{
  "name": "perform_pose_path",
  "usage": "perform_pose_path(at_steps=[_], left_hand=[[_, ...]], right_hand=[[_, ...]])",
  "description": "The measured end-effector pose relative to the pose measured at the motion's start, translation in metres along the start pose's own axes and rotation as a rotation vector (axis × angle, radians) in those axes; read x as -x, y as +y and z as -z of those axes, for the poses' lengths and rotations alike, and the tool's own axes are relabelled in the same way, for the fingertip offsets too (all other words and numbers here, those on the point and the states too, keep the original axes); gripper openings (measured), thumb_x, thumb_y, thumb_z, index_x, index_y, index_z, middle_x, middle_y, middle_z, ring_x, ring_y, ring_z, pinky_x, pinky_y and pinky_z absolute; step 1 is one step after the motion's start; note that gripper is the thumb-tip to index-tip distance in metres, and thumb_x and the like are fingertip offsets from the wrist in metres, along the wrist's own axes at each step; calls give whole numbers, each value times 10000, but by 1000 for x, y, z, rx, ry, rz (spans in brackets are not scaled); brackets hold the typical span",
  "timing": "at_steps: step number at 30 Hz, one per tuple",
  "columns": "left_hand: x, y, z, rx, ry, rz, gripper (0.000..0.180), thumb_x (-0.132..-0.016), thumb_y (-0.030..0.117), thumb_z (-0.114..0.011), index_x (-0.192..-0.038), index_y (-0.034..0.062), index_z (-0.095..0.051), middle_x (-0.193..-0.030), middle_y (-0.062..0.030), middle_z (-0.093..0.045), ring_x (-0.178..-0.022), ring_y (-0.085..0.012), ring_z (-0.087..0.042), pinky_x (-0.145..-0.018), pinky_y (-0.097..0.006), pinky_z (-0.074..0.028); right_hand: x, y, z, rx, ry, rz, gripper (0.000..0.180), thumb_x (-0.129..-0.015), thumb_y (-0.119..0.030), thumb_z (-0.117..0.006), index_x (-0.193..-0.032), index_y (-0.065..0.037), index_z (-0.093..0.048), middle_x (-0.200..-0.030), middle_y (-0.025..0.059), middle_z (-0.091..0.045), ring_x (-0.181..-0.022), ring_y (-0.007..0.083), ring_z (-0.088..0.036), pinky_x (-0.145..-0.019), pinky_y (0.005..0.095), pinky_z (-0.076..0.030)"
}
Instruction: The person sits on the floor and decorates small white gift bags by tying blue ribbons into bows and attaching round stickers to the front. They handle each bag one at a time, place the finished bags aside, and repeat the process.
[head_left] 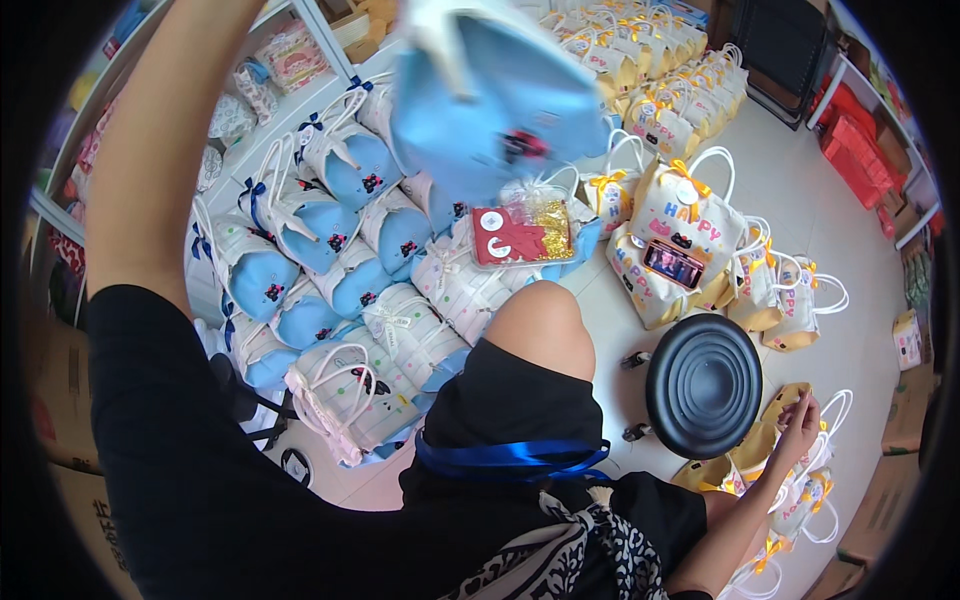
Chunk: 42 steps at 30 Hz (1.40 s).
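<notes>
Showing curled right hand [797, 428] near ridged, round stool [704, 385], by yellow-and-white bags [757, 450] | left hand out of view | smooth blue bag [520, 100] blurred | cannot tell either grip

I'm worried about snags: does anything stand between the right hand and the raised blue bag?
Across the picture, yes: the black stool, then the white bag with a phone on its front, lie between the right hand and the blue bag. Both look lower, so may not truly block it.
</notes>
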<state>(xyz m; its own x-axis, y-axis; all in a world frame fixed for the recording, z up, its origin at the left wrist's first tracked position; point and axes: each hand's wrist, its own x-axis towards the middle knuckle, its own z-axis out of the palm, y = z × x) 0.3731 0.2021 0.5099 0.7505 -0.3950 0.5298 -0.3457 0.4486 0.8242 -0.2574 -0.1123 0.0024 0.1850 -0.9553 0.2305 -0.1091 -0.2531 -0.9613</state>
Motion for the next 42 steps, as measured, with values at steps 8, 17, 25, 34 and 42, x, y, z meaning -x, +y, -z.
perform_pose_path(at_steps=[8, 17, 25, 34, 42], left_hand=[[-149, -51, 381, -183, 334, 128, 222, -922, 69, -593, -1128, 3, -642, -958, -88, -693, -841, -147, -701, -697, -292, -582], [-1, -75, 535, -966, 416, 43, 335, -878, 120, -695, -1183, -2, -629, -1107, -88, -669, -964, -261, -671, -861, -317, -522], [406, -103, 312, -1459, -732, 763, 892, -738, 306, -861, -1506, 147, -435, -1500, -133, -490, -1391, -303, -447, -1156, -391, -324], [544, -146, 317, -1248, -140, 772, 277, -896, 172, -699, -1161, 108, -656, -1035, -68, -694, -900, -187, -649, -892, -322, -444], [387, -54, 212, -1078, 445, 34, 231, -1017, 243, -562, -1182, 120, -667, -1054, -39, -680, -861, -89, -577, -727, -244, -454]], right_hand=[[5, 10, -28, 161, -221, -8, 214, -1055, -207, -563, -1083, -21, -665, -701, 10, -575, -591, 52, -496, -547, 193, -387], [7, 21, -37, 265, -304, -54, 223, -1055, -212, -564, -1074, -17, -670, -703, 12, -588, -597, 53, -515, -547, 197, -401], [8, 23, -32, 294, -400, 1, 215, -1055, -194, -562, -1048, -7, -666, -704, 14, -588, -605, 52, -505, -552, 201, -393], [13, 4, -47, 276, -429, 7, 211, -1051, -187, -568, -1073, -13, -687, -728, 8, -607, -643, 53, -548, -583, 199, -430], [17, -9, -40, 270, -415, 15, 212, -1046, -193, -581, -1068, -13, -689, -731, 9, -617, -640, 53, -553, -585, 197, -429]])
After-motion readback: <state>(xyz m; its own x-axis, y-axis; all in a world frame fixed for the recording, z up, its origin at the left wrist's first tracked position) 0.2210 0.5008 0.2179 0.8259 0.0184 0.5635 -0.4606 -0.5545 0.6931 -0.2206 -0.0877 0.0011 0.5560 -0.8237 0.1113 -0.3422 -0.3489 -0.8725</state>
